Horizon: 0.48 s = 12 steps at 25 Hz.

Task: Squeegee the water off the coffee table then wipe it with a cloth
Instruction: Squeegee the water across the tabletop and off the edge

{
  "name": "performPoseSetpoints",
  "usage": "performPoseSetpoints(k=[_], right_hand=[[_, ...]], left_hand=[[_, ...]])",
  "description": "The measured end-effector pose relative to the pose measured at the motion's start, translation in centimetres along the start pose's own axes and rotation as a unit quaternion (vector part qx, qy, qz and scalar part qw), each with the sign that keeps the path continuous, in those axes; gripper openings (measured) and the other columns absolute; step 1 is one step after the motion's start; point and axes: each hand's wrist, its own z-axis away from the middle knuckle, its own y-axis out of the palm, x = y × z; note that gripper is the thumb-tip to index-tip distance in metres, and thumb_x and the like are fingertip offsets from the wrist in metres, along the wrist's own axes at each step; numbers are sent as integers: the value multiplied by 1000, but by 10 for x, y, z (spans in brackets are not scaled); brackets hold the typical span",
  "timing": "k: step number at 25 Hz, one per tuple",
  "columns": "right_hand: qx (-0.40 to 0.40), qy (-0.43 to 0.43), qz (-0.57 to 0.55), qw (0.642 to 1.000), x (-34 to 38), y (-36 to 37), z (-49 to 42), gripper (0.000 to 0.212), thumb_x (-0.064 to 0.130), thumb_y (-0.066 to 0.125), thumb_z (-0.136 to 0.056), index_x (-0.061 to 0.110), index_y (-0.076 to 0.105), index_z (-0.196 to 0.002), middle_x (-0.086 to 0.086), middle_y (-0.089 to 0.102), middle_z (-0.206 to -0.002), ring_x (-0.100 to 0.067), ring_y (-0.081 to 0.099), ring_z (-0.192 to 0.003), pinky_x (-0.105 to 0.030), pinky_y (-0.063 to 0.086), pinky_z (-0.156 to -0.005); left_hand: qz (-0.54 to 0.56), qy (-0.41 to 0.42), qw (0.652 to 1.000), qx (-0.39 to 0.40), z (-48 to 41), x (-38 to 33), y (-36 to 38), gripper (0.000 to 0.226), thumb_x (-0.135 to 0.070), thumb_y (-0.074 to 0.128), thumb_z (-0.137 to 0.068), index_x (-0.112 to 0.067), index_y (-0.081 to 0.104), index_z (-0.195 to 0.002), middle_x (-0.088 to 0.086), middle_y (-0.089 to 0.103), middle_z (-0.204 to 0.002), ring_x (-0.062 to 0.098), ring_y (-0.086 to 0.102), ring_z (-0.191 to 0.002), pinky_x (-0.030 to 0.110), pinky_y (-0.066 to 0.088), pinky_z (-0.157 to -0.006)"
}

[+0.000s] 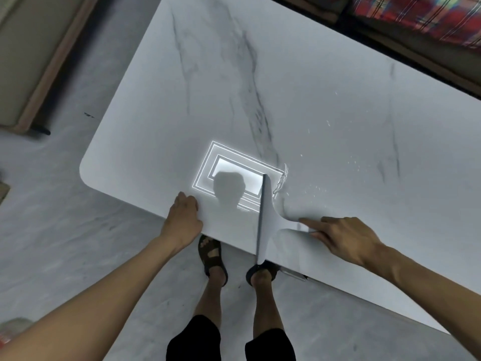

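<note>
A white marble-patterned coffee table (299,105) fills most of the view. A white squeegee (266,220) lies with its long blade across the table's near edge, the blade end hanging over the edge. My right hand (346,238) holds the squeegee's handle, index finger stretched along it. A small ridge of water (282,178) and scattered droplets (338,162) sit just right of the blade's far end. My left hand (183,217) rests on the table's near edge, left of the blade. No cloth is in view.
A grey floor (78,243) surrounds the table. A wooden-framed piece of furniture (33,74) stands at the far left. A sofa with a red plaid cover (416,19) runs along the far right side. My sandalled feet (213,256) stand at the table edge.
</note>
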Motion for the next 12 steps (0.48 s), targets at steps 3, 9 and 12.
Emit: performPoseSetpoints(k=[3, 9, 12], right_hand=[[12, 28, 33, 999, -17, -5, 21, 60, 63, -4, -89, 57, 22, -142, 15, 61, -93, -21, 65, -75, -33, 51, -62], [12, -114, 6, 993, 47, -4, -20, 42, 50, 28, -101, 50, 30, -143, 6, 64, -103, -26, 66, -80, -33, 45, -60], [43, -147, 42, 987, 77, 9, -51, 43, 45, 30, -103, 44, 30, -146, 0, 63, -106, -29, 63, -83, -32, 36, -58]], left_hand=[[-7, -28, 998, 52, 1, -10, 8, 27, -7, 50, -83, -7, 44, -109, 20, 27, -146, 36, 49, -117, 39, 45, -89], [33, -35, 999, -20, 8, -12, 13, 19, -6, 48, -84, -14, 42, -100, 15, 53, -120, 30, 59, -95, 33, 44, -69], [61, -49, 996, -35, 14, -16, 19, 25, -7, 52, -84, -17, 41, -103, 3, 55, -93, 16, 55, -74, 31, 45, -60]])
